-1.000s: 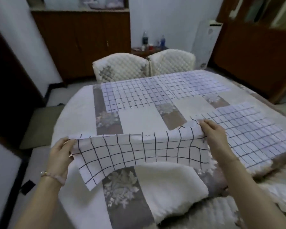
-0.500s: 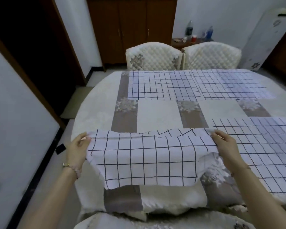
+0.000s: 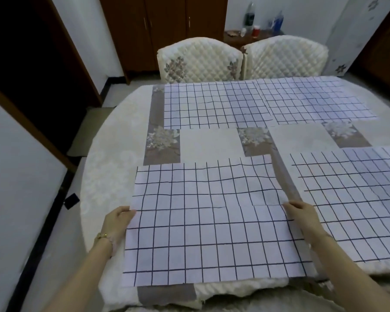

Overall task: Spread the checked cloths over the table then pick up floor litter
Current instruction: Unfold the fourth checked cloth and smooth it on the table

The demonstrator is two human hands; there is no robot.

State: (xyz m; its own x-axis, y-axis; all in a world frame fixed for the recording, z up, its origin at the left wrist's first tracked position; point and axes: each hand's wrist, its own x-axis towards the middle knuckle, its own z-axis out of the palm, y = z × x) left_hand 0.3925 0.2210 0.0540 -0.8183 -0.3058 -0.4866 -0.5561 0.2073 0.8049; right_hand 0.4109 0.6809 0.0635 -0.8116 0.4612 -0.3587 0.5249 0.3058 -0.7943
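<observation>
Four white checked cloths with dark grid lines lie spread on the round table (image 3: 108, 172). The far-left cloth (image 3: 212, 106) and far-right cloth (image 3: 311, 100) sit edge to edge at the table's far side. The near-right cloth (image 3: 358, 199) lies flat at its near right. The near-left cloth (image 3: 212, 221), slightly rippled, reaches the table's near edge, its sides pinched by the left hand (image 3: 118, 224) and right hand (image 3: 304, 216)

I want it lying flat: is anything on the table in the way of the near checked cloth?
Nothing visible. The white black-gridded cloth lies spread on the quilted floral table cover; left hand and right hand hold its side edges.
</observation>
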